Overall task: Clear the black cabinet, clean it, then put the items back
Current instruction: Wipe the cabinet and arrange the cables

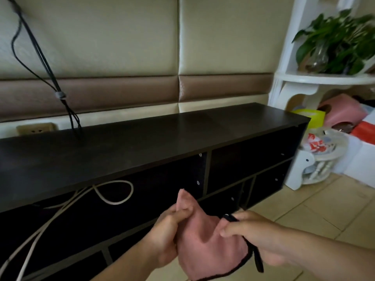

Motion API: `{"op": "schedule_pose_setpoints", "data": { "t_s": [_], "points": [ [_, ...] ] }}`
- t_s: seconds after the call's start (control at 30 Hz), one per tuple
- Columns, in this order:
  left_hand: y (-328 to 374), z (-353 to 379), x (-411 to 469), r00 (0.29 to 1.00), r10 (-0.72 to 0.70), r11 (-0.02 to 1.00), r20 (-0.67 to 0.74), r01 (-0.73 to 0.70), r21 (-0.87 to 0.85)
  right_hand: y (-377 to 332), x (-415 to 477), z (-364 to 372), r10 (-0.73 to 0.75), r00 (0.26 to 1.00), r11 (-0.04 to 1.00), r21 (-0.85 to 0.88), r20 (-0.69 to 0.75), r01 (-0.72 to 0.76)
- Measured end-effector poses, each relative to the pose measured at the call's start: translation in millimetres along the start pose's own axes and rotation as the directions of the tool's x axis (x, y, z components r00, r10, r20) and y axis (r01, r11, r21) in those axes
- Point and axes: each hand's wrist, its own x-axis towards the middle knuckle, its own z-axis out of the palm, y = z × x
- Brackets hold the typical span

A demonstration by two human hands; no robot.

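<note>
The long black cabinet [154,136] runs across the view against the padded wall, its top bare. Its open compartments below look dark and I cannot make out anything inside. In front of it, low in the view, both hands hold a pink cloth [207,248] with a black edge. My left hand [166,238] grips the cloth's left corner, which sticks up above the fingers. My right hand [255,234] pinches the cloth's right edge near a black loop. The cloth hangs slack between them, clear of the cabinet.
Black cables [40,57] hang down the wall to the cabinet's back left. A beige cable [113,195] loops under the top's front edge. A white corner shelf [324,78] with a plant [334,41] and a pile of bags [345,126] stands at the right. Tiled floor [304,209] lies in front.
</note>
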Motion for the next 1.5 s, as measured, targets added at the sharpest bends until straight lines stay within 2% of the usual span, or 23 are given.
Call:
{"op": "schedule_pose_setpoints", "data": {
  "t_s": [0.1, 0.2, 0.27, 0.33, 0.4, 0.5, 0.6, 0.67, 0.7, 0.77, 0.83, 0.9, 0.97, 1.07, 1.23, 1.33, 1.5],
  "points": [
    [7, 1, -4, 0.998, 0.056, 0.997, -0.010, -0.056, 0.052, 7, 3, -13, 0.135, 0.983, 0.985, -0.128, 0.125, -0.119],
    [14, 5, -6, 0.995, 0.083, 0.980, 0.051, -0.091, 0.176, 9, 2, -29, 0.184, 0.981, 0.933, -0.325, 0.067, -0.152],
    [20, 10, -8, 0.986, 0.078, 0.947, 0.150, -0.120, 0.297, 4, 2, -40, 0.088, 0.995, 0.951, -0.301, 0.041, -0.071],
    [25, 16, -8, 0.973, 0.044, 0.903, 0.228, -0.136, 0.408, -8, 0, -48, -0.023, 0.995, 0.961, -0.271, 0.095, 0.048],
    [28, 23, -9, 0.965, 0.023, 0.845, 0.263, -0.159, 0.511, -16, 0, -50, -0.105, 0.985, 0.935, -0.324, 0.139, 0.145],
    [29, 26, -9, 0.964, 0.067, 0.723, 0.257, -0.225, 0.653, -16, 7, -48, -0.272, 0.961, 0.830, -0.492, 0.054, 0.263],
    [23, 25, -9, 0.957, 0.197, 0.563, 0.212, -0.287, 0.775, -12, 10, -44, -0.377, 0.926, 0.663, -0.693, 0.018, 0.283],
    [17, 22, -8, 0.945, 0.276, 0.460, 0.177, -0.291, 0.839, -8, 10, -38, -0.422, 0.905, 0.630, -0.703, 0.046, 0.329],
    [14, 21, -7, 0.941, 0.293, 0.446, 0.169, -0.291, 0.847, -5, 10, -34, -0.441, 0.896, 0.639, -0.682, 0.054, 0.355],
    [9, 18, -5, 0.942, 0.284, 0.488, 0.176, -0.301, 0.820, -2, 11, -30, -0.473, 0.881, 0.677, -0.625, 0.036, 0.389],
    [7, 16, -3, 0.962, 0.215, 0.643, 0.170, -0.270, 0.716, 0, 10, -28, -0.443, 0.896, 0.771, -0.511, -0.002, 0.380],
    [6, 14, -3, 0.976, 0.123, 0.790, 0.178, -0.204, 0.579, 3, 8, -28, -0.346, 0.938, 0.874, -0.364, 0.001, 0.322],
    [3, 16, -1, 0.975, 0.080, 0.843, 0.208, -0.178, 0.508, 9, 9, -25, -0.336, 0.942, 0.867, -0.391, 0.000, 0.309],
    [-4, 22, 7, 0.973, 0.054, 0.854, 0.225, -0.162, 0.494, 19, 12, -20, -0.402, 0.914, 0.826, -0.454, -0.060, 0.334],
    [-26, 38, 24, 0.957, -0.038, 0.909, 0.289, -0.087, 0.408, 36, 13, -32, -0.412, 0.893, 0.890, -0.290, -0.180, 0.352],
    [-52, 49, 39, 0.942, -0.109, 0.891, 0.318, -0.049, 0.451, 45, 13, -51, -0.369, 0.906, 0.919, -0.229, -0.208, 0.321],
    [-76, 72, 74, 0.969, -0.146, 0.822, 0.198, 0.007, 0.570, 75, 24, -104, -0.306, 0.912, 0.935, -0.269, -0.274, 0.233]
  ]
}}
